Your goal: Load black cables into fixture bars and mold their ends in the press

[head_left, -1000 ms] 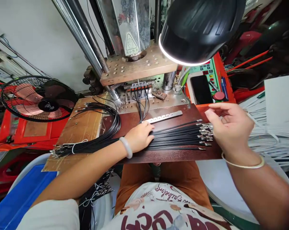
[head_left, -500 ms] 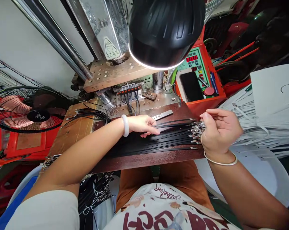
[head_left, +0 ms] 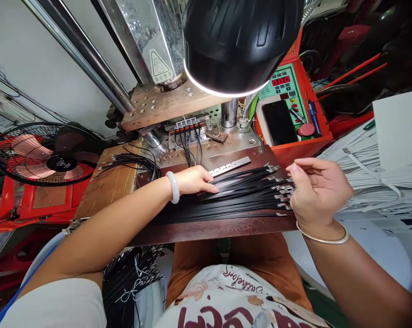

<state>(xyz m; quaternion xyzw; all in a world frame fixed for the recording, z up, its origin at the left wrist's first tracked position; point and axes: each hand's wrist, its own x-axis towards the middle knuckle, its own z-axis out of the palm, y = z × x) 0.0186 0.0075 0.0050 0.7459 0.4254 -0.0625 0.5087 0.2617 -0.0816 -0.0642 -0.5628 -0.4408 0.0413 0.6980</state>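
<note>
At the bottom of the frame, closest to us, is a white shirt (head_left: 222, 298) with dark red letters, and then brown pants (head_left: 260, 250). Past the knees is a dark red-brown desk (head_left: 206, 233). A row of thin black wires (head_left: 240, 202) lies flat on it, in the middle of the frame. The wires run long from left to right, nearly level, and their shiny metal tips (head_left: 281, 197) all point to the right. The right hand (head_left: 320, 191) is just past those tips, on the right side of the frame, so it is the nearer one to them, and the tips lie to the left of its grip. Its fingers are curled and the thumb is close to the first finger, but I cannot tell if it pinches anything. The left hand (head_left: 195, 180) is on the wires farther left, with its thumb over the top ones; its fingertips are hidden, so I cannot tell how tight that grip is. The wires look smooth, flat and dark, some crossing a little, with a small bunch at the top spread away from the rest. Just behind them lies a slim silver bar (head_left: 238, 164). Farther up is a big metal press (head_left: 158, 107), and at the upper right a red box (head_left: 304, 146) carries a black phone (head_left: 279, 123).
</note>
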